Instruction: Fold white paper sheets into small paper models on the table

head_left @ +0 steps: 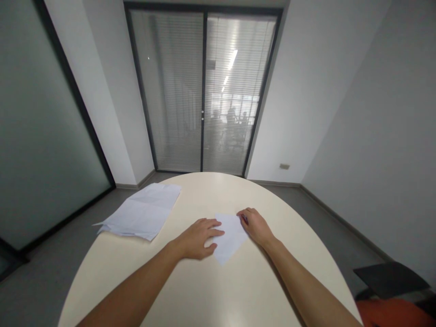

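A small piece of white paper [230,238], which looks folded, lies on the pale table with a pointed end towards me. My left hand [199,238] rests on its left side, palm down with fingers spread. At the far right corner of the paper is my right hand [256,225], its fingers curled together and pinching that corner. Part of the paper's left and right edges is hidden under my hands.
A loose stack of creased white sheets [143,211] lies at the table's left, partly over the edge. The rounded white table [211,186] ends before a glass door with blinds [204,91]. A black and orange chair [391,279] stands at the lower right.
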Demonstrator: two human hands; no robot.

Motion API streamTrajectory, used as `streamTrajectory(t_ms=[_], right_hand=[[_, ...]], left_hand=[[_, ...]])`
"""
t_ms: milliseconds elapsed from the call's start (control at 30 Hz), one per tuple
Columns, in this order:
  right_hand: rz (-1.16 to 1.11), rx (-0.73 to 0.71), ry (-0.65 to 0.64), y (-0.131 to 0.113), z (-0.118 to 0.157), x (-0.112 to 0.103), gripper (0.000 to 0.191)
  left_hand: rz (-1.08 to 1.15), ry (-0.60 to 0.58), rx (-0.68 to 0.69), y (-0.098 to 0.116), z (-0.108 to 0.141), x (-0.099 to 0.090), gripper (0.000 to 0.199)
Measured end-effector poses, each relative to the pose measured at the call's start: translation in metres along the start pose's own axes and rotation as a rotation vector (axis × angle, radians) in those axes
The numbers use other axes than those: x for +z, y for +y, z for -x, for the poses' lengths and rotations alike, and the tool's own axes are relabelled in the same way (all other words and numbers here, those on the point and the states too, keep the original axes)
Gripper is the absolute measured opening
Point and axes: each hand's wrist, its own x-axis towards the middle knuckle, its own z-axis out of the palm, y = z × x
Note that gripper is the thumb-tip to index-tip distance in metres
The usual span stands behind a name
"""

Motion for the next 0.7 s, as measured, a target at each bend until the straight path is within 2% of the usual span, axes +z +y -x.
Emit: streamTrajectory(t_ms=[167,267,467,600,700], right_hand=[[0.003,0.004,-0.014,0.002,0.0,-0.001,0.026],[-0.007,0.003,-0.016,0.001,0.002,-0.003,0.027],[0.024,-0.016,-0.05,-0.003,0.007,-0.006,0.033],[0.067,-0.044,-0.086,-0.007,0.009,-0.007,0.04],[0.086,-0.045,-0.125,-0.012,0.01,-0.011,0.046]], left_hand=[[-0.024,0.031,-0.005,-0.002,0.001,0.002,0.048],[-0.007,0.09,-0.026,-0.007,-0.001,0.008,0.044],[0.066,0.278,-0.211,-0.021,-0.007,0.017,0.028],[-0.007,0.265,-0.28,-0.019,-0.01,0.009,0.016],[-0.1,0.214,-0.282,-0.015,-0.011,0.004,0.017]])
